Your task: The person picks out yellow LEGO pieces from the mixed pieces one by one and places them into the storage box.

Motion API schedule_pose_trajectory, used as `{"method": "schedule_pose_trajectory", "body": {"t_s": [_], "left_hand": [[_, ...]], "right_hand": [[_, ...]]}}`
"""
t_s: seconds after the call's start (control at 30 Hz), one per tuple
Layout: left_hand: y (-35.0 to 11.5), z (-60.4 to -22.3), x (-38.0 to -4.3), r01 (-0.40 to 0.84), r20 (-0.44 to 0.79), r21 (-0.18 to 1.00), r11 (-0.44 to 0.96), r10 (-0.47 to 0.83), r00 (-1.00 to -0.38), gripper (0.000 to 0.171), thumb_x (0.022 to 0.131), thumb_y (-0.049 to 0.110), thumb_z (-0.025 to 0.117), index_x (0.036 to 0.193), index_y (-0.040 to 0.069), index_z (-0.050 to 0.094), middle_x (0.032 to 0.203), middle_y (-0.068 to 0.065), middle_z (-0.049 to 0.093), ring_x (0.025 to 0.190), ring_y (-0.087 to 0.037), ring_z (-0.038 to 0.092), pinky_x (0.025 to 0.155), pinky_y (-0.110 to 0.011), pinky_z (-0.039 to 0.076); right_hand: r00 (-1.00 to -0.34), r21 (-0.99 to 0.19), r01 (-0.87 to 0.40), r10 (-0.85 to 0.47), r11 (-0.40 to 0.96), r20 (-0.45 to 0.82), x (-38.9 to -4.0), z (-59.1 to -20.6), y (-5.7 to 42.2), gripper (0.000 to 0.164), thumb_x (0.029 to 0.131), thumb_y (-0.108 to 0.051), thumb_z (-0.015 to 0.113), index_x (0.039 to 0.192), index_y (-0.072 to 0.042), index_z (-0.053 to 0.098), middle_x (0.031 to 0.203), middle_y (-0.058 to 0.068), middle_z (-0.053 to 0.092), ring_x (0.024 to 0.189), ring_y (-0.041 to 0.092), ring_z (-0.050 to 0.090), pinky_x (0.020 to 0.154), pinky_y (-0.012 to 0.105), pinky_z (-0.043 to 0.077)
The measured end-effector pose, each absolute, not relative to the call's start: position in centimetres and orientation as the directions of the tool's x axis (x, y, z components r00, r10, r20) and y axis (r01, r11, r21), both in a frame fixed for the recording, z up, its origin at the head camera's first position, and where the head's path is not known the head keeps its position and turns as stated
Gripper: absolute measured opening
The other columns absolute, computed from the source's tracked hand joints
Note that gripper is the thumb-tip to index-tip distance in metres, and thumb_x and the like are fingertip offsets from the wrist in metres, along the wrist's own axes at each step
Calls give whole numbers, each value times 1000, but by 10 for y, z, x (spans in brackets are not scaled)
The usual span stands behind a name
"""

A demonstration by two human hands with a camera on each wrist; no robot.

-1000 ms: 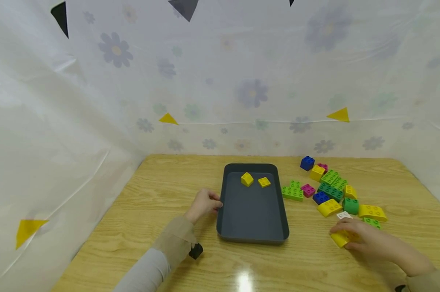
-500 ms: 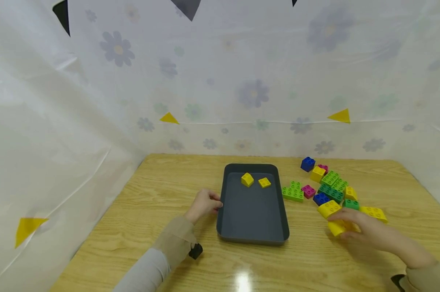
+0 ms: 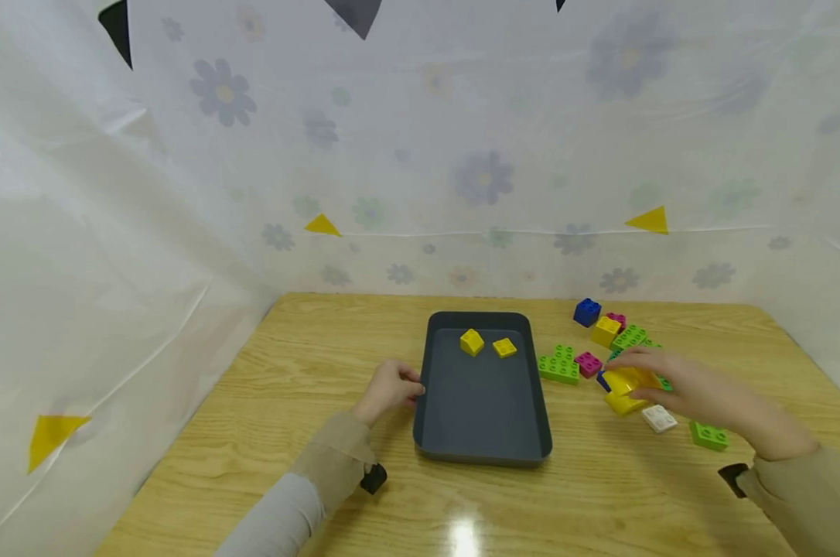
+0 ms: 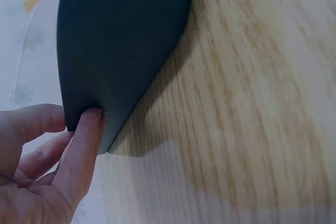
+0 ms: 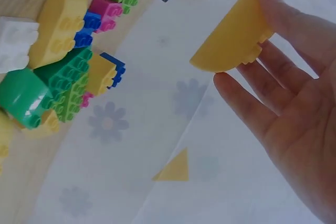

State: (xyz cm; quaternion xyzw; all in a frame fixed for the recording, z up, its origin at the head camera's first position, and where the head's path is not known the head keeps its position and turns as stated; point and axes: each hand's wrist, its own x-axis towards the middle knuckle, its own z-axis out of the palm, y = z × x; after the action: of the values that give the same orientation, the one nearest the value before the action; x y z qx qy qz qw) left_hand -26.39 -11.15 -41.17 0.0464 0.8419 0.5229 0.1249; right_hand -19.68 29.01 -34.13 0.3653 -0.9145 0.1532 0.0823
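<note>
My right hand (image 3: 660,379) pinches a yellow half-round toy brick (image 5: 236,30) between thumb and fingers, its studs turned toward the palm. In the head view that hand is over the brick pile and covers part of it. Directly under the held piece shows another yellow curved-top brick (image 3: 622,404). My left hand (image 3: 390,389) is at the left side of a dark grey tray (image 3: 483,460). In the left wrist view its fingers (image 4: 86,129) pinch the tray's rim and outer wall. Two small yellow bricks, one sloped (image 3: 472,343) and one flat (image 3: 505,348), lie in the tray.
Right of the tray are a lime brick (image 3: 559,367), a magenta brick (image 3: 589,363), a blue brick (image 3: 587,312), a white brick (image 3: 660,418) and a green brick (image 3: 708,435). A dark green curved brick (image 5: 23,95) shows in the right wrist view. Patterned sheeting (image 3: 420,155) hangs behind the table.
My right hand has lifted the yellow half-round brick and moved it away from me and slightly left, uncovering the white and green bricks. My left hand and the tray stay put.
</note>
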Motion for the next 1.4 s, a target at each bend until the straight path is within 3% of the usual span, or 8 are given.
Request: {"method": "schedule_pose_trajectory", "body": {"t_s": [0.2,0.37,0.67,0.9,1.03,1.4], "left_hand": [[-112,-413,-263,-49,-158,893,448,209,-965,18,82,-6,61,98,-13,59,88,-21,62,70,-24,64,66,-38,58],[-113,-413,-264,-54,-159,896,441,205,-966,19,82,-6,61,100,-13,59,90,-21,61,72,-26,64,66,-38,57],[-113,-411,-262,-46,-152,895,444,206,-967,19,82,-7,60,100,-14,59,89,-21,61,71,-26,64,66,-38,57],[-113,-412,-262,-46,-154,895,444,210,-966,19,82,-6,60,99,-14,59,90,-21,61,73,-29,65,66,-37,58],[-112,-413,-263,-49,-156,895,444,208,-965,19,82,-7,60,99,-14,59,90,-21,61,74,-29,65,66,-37,58],[-112,-413,-264,-39,-145,895,444,208,-967,18,81,-6,61,97,-14,59,88,-20,62,70,-24,64,65,-36,58]], "right_hand": [[-706,-205,-707,-654,677,273,-205,-323,274,46,73,-4,73,116,-8,60,113,11,58,101,33,55,73,34,55],[-637,-159,-765,-695,624,335,-214,-315,261,48,71,-3,74,116,-7,60,115,9,58,103,28,54,76,34,54],[-698,-253,-716,-664,651,266,-229,-301,237,41,79,-3,68,119,-7,58,116,9,55,104,27,53,79,36,53],[-701,-252,-713,-658,655,275,-241,-295,221,39,82,-7,66,121,-9,57,111,8,55,89,17,54,70,30,52],[-710,-256,-704,-658,663,250,-247,-292,212,39,84,-9,65,122,-9,57,111,8,54,89,16,53,72,31,51],[-641,-240,-767,-695,595,327,-266,-289,187,40,81,-6,67,120,-7,58,114,9,55,97,23,55,78,34,52]]}}
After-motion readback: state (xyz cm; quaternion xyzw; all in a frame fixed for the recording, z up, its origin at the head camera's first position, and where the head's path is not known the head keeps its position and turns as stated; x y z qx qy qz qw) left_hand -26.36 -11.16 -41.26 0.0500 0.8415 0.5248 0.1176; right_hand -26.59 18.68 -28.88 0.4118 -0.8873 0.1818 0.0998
